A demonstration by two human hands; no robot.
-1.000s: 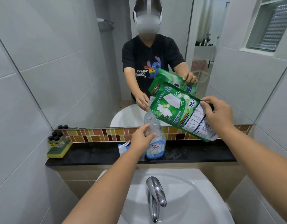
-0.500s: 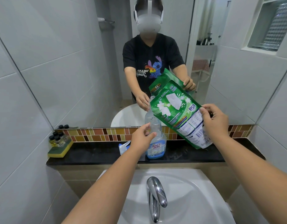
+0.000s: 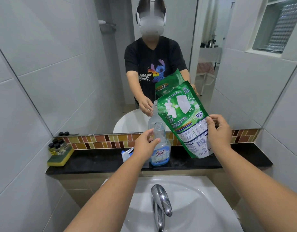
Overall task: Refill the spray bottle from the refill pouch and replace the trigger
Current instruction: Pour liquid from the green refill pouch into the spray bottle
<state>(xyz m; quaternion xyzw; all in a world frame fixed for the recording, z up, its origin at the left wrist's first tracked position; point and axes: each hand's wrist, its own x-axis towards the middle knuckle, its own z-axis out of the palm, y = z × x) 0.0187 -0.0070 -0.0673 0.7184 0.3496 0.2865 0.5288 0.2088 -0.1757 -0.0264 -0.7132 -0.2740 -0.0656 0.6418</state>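
Observation:
A clear spray bottle (image 3: pixel 160 152) with a blue label stands upright on the black ledge (image 3: pixel 97 162), its neck uncapped. My left hand (image 3: pixel 145 144) grips the bottle around its upper body. My right hand (image 3: pixel 218 129) holds a green refill pouch (image 3: pixel 182 119) by its right edge; the pouch hangs tilted just right of and above the bottle's neck. The blue-and-white trigger (image 3: pixel 126 154) lies on the ledge left of the bottle, partly hidden by my left wrist.
A yellow-green sponge (image 3: pixel 60 159) with several small dark-capped bottles (image 3: pixel 56 146) on it sits at the ledge's left end. Below are a white sink (image 3: pixel 191 203) and a chrome tap (image 3: pixel 160 203). A mirror above the mosaic tile strip shows the person's reflection.
My right hand has turned the pouch from lying nearly flat to more upright and lowered it toward the ledge. My left hand has stayed on the bottle.

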